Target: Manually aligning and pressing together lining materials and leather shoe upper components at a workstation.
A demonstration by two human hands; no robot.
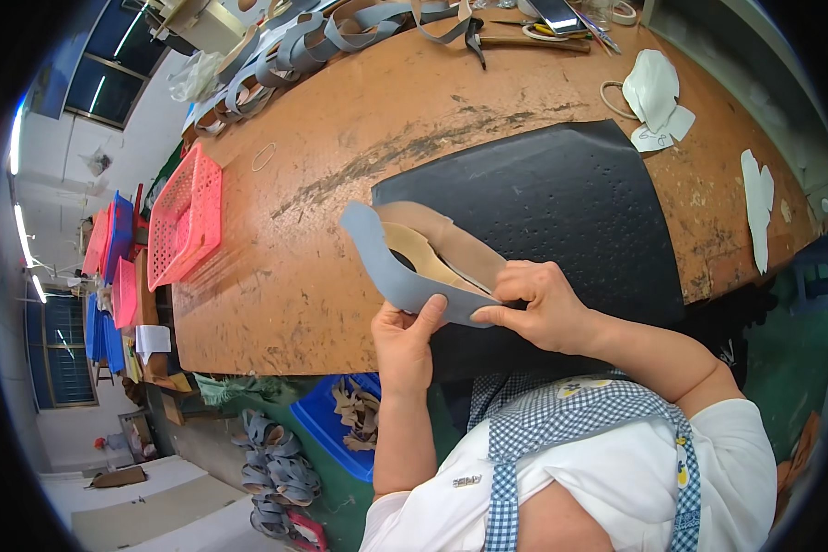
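Note:
Between my hands is a shoe upper (377, 262), grey-blue outside with a tan lining, bent into an open loop. My left hand (405, 340) grips its lower edge, the thumb pressed on the grey-blue face. At the right end, my right hand (545, 306) pinches the edge between thumb and fingers, where the tan and grey-blue layers come together. The upper is held above the near left part of a black mat (561, 202). Its underside and some of my left fingers are hidden.
The mat lies on a worn brown table (294, 276). A pink basket (186, 216) stands at the left edge. Grey-blue uppers (313, 41) line the far side, near a hammer (534, 42). White pattern pieces (653, 97) lie right. A blue bin (345, 442) sits below.

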